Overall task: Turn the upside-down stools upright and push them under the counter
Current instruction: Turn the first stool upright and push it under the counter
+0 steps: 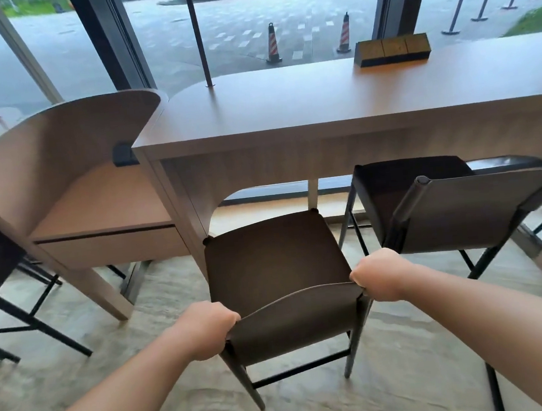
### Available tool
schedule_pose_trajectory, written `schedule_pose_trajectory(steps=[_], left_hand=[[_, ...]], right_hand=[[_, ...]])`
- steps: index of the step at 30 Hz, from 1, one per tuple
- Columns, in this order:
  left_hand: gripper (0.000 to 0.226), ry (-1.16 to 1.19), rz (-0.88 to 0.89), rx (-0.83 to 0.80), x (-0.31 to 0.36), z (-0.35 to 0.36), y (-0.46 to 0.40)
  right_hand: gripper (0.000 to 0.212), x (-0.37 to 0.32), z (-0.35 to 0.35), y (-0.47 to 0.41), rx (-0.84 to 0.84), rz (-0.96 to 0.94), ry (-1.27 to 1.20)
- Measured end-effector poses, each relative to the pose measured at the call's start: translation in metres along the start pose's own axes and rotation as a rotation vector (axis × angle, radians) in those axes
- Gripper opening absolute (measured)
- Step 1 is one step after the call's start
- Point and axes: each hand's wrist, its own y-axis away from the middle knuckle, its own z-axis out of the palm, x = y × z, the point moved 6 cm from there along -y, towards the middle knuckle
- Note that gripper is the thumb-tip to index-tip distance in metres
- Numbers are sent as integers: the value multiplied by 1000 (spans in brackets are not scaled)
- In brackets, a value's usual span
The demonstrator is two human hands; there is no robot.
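A dark stool (277,264) is held upright at a wooden counter (335,99) beside a glass wall, its low curved backrest (295,322) gripped at either end. The left hand (205,331) is curled round the left corner of the backrest and the right hand (377,276) round the right corner; both are closed on it, thumbs hidden behind the panel. The stool is seen on all its visible legs on the pale floor (82,389), the front of its seat just short of the counter's front edge and very near the counter's side panel (184,213), not yet pushed under.

A second stool (461,206) is seen close on the right, its backrest near the right hand, and part of another seat (510,162) shows beyond it under the counter (whether any stool is left inverted cannot be told from this view). A small wooden block (392,49) sits on the countertop, and a lower desk (97,202) adjoins on the left.

The remaining push is judged to carry modest risks: the seat's left front corner could be driven into the side panel if the stool is not squared first, the right knuckles could be caught against the neighbouring backrest, and the legs might chatter or snag on the floor if pressure is applied high on the backrest rather than evenly from both corners.
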Motion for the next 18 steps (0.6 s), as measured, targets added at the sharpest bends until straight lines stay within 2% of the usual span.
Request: schedule_pose_trajectory(steps=[4, 9, 18], left_hand=[[20, -57, 18, -26, -2, 2, -2], [18, -99, 29, -16, -9, -17, -11], [23, -236, 64, 40, -40, -73, -56]], right_hand=[[22, 5, 3, -1, -38, -19, 32], [24, 15, 1, -5, 12, -26, 35], [14, 52, -4, -26, 95, 68, -23]])
